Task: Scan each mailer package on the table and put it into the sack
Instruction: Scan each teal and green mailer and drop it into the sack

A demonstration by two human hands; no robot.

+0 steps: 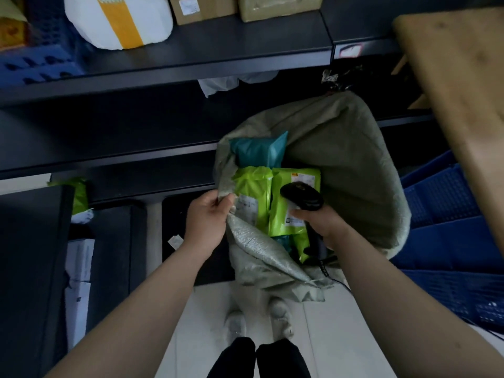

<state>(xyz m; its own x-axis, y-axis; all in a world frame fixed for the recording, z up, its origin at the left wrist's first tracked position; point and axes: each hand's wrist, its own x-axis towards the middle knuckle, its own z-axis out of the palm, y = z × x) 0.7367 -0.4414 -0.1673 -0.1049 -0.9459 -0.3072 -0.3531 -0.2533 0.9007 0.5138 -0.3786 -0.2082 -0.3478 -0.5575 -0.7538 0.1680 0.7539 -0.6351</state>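
i can't make out a single word from here. the white labels on the left lime mailer point(252, 192) and the right lime mailer point(289, 214) in the sack point(341, 148) are blurred. so are the sticker on the cardboard box point(199, 8) and the red-edged tag point(350, 51) on the shelf point(245, 45).

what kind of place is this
Probably a parcel sorting or storage room: dark shelves hold cardboard boxes, a woven sack holds plastic mailers, and the right hand grips a barcode scanner.
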